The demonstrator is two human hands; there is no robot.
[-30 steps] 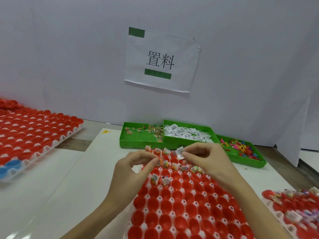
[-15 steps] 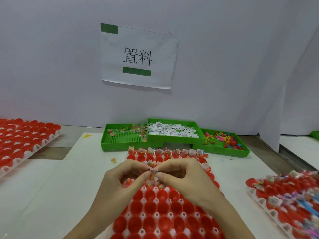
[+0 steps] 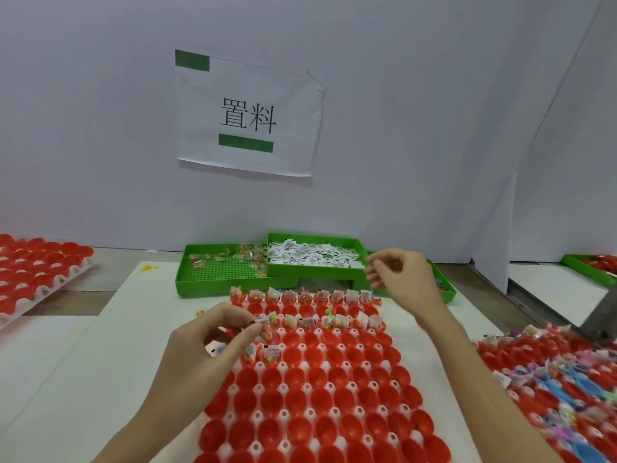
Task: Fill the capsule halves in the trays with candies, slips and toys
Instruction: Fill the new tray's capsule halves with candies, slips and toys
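A white tray of red capsule halves (image 3: 310, 389) lies in front of me. Its two far rows and the start of the third hold candy packets, slips and toys. My left hand (image 3: 213, 342) pinches a small candy packet with a slip (image 3: 263, 325) over the tray's left side, and more small items sit in its palm. My right hand (image 3: 400, 275) hovers with loosely curled, empty fingers at the right end of the green bin of white slips (image 3: 314, 257). The green candy bin (image 3: 220, 272) sits to its left. The green toy bin (image 3: 445, 289) is mostly hidden behind my right hand.
A filled tray of capsule halves (image 3: 551, 372) lies at the right. A tray of empty red halves (image 3: 36, 272) sits at the left. A paper sign (image 3: 248, 113) hangs on the white back wall. Another green bin (image 3: 591, 267) shows at the far right.
My right hand let go of the packet both hands held and moved up and right toward the bins. My left hand kept the packet.
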